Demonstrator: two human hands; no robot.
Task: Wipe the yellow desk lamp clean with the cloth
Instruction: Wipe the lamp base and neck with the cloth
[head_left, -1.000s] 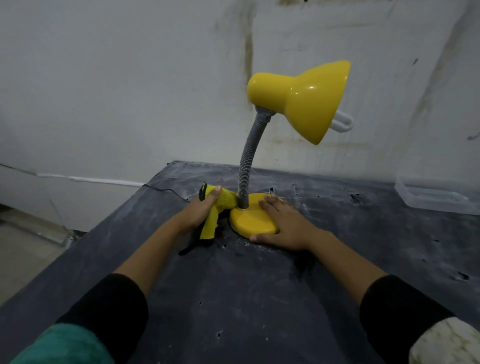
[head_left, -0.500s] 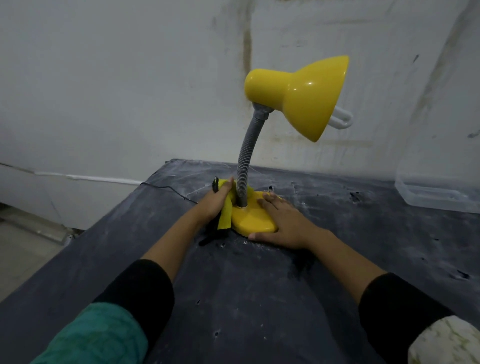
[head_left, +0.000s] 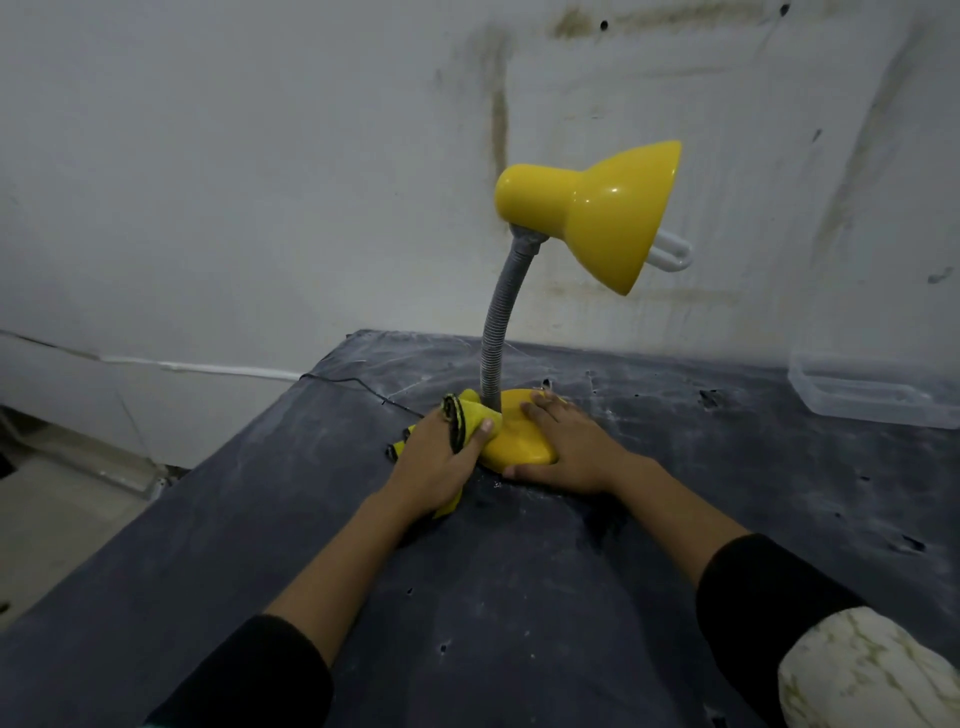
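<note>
The yellow desk lamp (head_left: 597, 208) stands on a dark table (head_left: 519, 597), with a grey flexible neck (head_left: 501, 322), a shade pointing right and a white bulb sticking out. My left hand (head_left: 434, 462) grips a yellow cloth with black trim (head_left: 467, 415) and presses it against the left side of the lamp's round yellow base (head_left: 517, 441), close to the neck. My right hand (head_left: 566, 447) lies flat with spread fingers on the right side of the base, holding it down.
A clear plastic box (head_left: 872, 389) sits at the table's far right against the stained wall. The lamp's thin black cord (head_left: 358, 384) runs off the table's left edge. Floor lies below to the left.
My left hand moved the cloth from the table left of the base onto the base by the neck, then along its left front edge. My right hand stayed on the base.
</note>
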